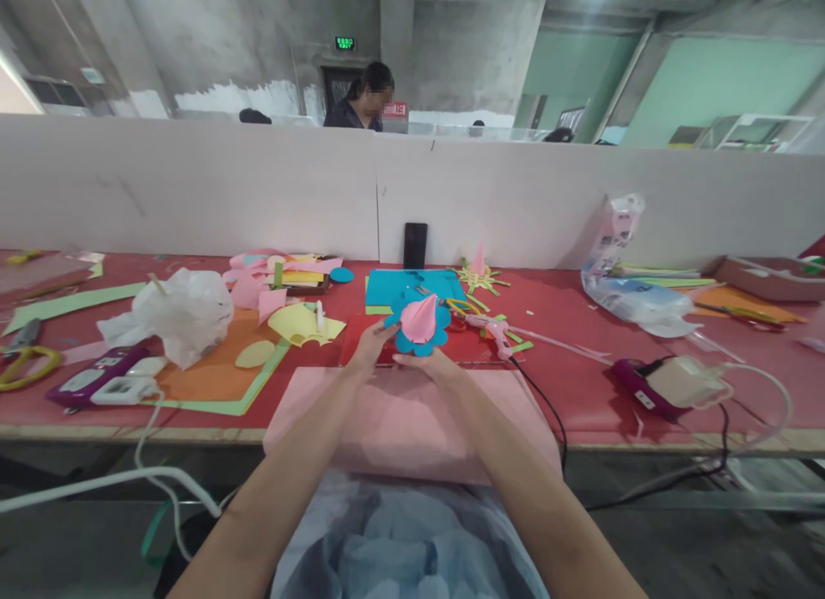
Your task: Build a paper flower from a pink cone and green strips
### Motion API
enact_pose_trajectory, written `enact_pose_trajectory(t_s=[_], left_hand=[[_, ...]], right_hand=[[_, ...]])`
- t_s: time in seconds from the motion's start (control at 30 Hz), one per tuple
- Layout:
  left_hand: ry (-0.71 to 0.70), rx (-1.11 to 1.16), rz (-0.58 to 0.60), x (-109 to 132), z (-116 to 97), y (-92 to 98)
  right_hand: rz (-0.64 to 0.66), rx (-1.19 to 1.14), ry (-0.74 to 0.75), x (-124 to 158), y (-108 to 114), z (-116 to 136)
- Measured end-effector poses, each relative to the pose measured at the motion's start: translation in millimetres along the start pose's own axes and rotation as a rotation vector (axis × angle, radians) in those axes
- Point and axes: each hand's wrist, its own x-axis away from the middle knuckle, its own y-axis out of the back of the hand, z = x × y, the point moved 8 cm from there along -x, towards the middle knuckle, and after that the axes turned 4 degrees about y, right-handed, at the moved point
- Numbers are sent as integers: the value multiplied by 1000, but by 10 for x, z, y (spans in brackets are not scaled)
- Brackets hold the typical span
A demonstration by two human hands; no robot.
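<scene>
A paper flower, with a pink cone (418, 319) in the middle of blue scalloped petals (422, 350), is held up in front of me above the table. My left hand (371, 345) pinches the petals' left edge. Under the lower edge, my right hand (428, 363) supports the flower, its fingertips partly hidden behind the paper. Beneath my forearms lies a large pink sheet (412, 418) that hangs over the table edge. A pink glue gun (496, 334) lies right of the flower, and yellow-handled scissors (465, 307) lie just behind it, partly covered.
Blue sheets (387, 288), a green-and-pink paper piece (478, 274) and a phone (415, 245) are at the back. Paper scraps (284, 277), a crumpled white bag (184, 311) and a purple power strip (106, 380) are left; another strip (650, 391) is right. A person (364, 100) is beyond the partition.
</scene>
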Motion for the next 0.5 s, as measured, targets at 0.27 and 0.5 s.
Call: enact_pose_trajectory(t_s=[0.27,0.5], left_hand=[[-26,57,1,-13,-29,19],[-27,258,-178,-51,-67,204]], right_hand=[[-41,-43,93,-44,41,72],[-90,22,61,-95,158,-15]])
